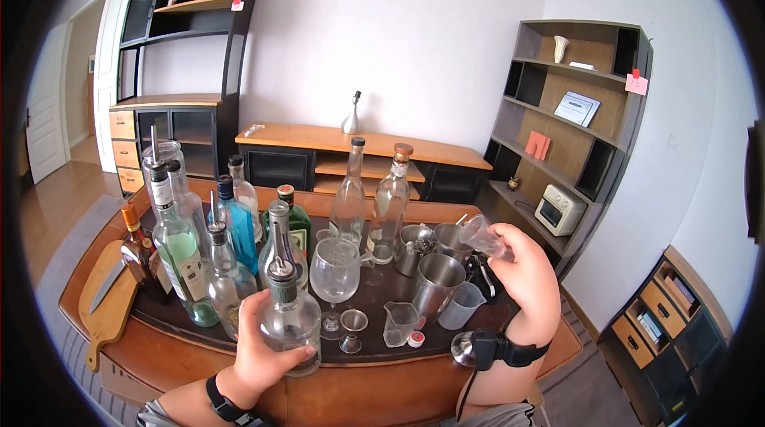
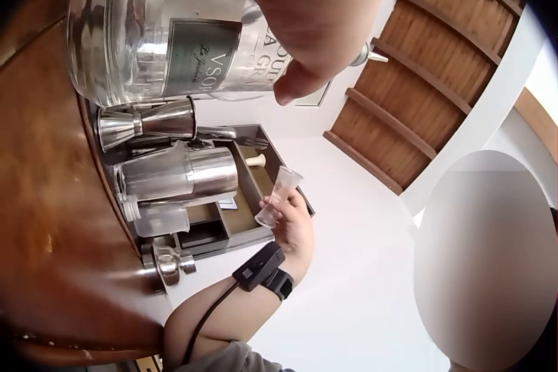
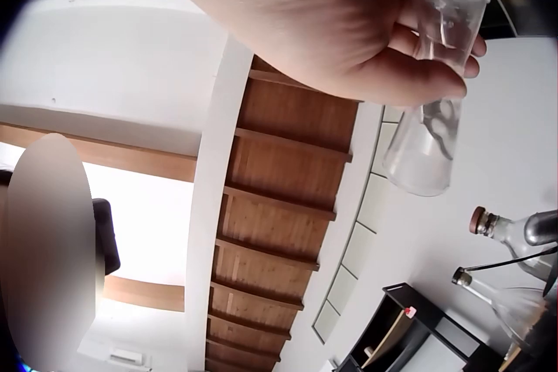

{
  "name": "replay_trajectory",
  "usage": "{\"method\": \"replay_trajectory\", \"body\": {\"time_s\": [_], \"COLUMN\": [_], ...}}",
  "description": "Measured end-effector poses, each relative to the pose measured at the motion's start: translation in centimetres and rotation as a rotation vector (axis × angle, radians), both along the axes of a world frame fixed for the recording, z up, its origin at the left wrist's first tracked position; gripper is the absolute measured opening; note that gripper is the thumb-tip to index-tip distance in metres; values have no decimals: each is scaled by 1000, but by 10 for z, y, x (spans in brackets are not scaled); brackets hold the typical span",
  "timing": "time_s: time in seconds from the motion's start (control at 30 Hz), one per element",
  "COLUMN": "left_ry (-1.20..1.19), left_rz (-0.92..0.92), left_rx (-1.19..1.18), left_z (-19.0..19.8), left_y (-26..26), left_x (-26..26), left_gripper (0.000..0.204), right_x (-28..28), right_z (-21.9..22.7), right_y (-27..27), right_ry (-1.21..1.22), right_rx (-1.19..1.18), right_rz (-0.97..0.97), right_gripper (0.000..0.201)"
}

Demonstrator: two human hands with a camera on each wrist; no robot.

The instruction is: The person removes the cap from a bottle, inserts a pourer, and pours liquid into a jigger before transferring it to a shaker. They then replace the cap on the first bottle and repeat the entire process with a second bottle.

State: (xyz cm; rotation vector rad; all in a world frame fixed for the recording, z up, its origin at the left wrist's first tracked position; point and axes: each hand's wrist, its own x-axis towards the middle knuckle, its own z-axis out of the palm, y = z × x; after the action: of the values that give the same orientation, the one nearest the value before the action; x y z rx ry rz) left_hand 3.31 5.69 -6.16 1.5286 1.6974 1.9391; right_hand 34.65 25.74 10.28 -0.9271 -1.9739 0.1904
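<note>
My left hand (image 1: 263, 351) grips a clear glass bottle (image 1: 293, 323) with a metal pourer at the front of the table; its label (image 2: 202, 58) faces the left wrist camera. Raised at the right, my right hand (image 1: 522, 255) pinches a clear double-ended measuring cup (image 1: 484, 237) by its narrow middle. The right wrist view shows the cup (image 3: 432, 110) tilted, with the thumb across its waist. Between the hands stand a stemmed glass (image 1: 335, 271), a metal jigger (image 1: 353, 330), a small clear pitcher (image 1: 400, 323) and a metal shaker tin (image 1: 438, 283).
Several bottles (image 1: 187, 267) crowd the table's left side beside a cutting board (image 1: 103, 307) with a knife (image 1: 107, 287). Two tall bottles (image 1: 348, 196) stand at the back. A plastic cup (image 1: 462, 305) and a round metal piece (image 1: 462, 348) are near the right arm.
</note>
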Motion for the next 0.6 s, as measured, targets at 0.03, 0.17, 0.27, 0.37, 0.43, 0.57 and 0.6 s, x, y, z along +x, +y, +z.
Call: {"method": "replay_trajectory", "body": {"time_s": [0.03, 0.17, 0.27, 0.37, 0.43, 0.57, 0.6], "left_ry": [-19, -38, -47, 24, 39, -5, -9], "left_rz": [-11, -28, -32, 12, 16, -29, -36], "left_rx": [-1, 2, 7, -8, -14, 6, 13], "left_z": [2, 5, 6, 6, 7, 9, 9], "left_y": [-1, 1, 0, -2, -2, -2, -1], "left_x": [1, 2, 2, 1, 1, 4, 4], "left_gripper": [104, 104, 104, 103, 103, 102, 101], "right_x": [0, -8, -12, -17, -20, -26, -27], "right_z": [-2, -2, -12, -13, -12, -7, -5], "right_y": [5, 14, 28, 25, 25, 25, 24], "right_ry": [-48, -207, -298, -307, -304, -268, -261], "right_rx": [51, 60, 156, 193, 246, 331, 351], "right_rz": [-22, -139, -203, -234, -248, -203, -189], "right_gripper": [43, 37, 34, 34, 34, 33, 33]}}
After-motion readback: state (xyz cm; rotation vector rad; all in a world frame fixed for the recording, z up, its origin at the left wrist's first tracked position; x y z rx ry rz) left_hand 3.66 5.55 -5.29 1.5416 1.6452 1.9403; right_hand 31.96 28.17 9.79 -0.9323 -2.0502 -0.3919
